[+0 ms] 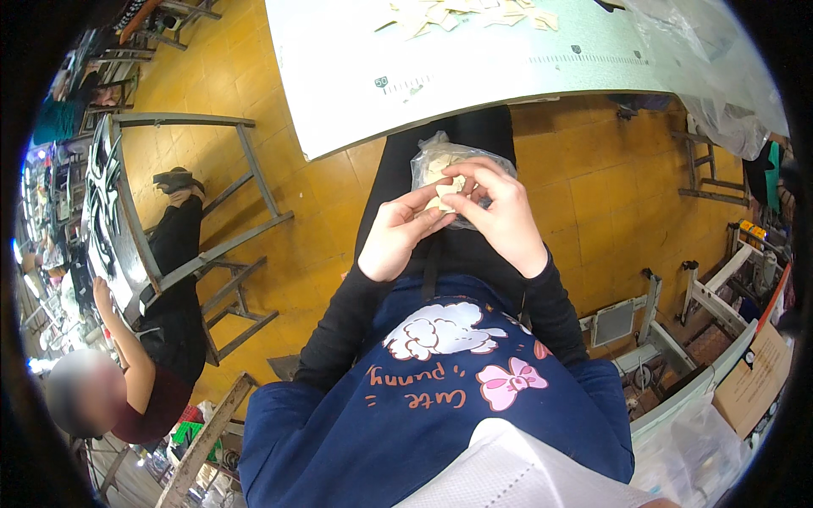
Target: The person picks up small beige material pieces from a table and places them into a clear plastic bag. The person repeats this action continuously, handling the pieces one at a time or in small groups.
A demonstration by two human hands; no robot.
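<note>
My left hand and my right hand meet above my lap, fingers bent inward. Between their fingertips is a small bunch of cream-coloured flat pieces; whether they are fabric or another material I cannot tell. Thumb and fingers of both hands close on these pieces. Right beneath and behind them, a clear plastic bag rests on my thighs, with more pale pieces showing inside. My fingers partly hide the bag's mouth and contents.
Ahead stands a pale table with a printed scale and a heap of loose cream pieces. Clear plastic sheeting hangs at its right. A co-worker sits left by a metal-framed table. Metal frames and a cardboard piece stand right.
</note>
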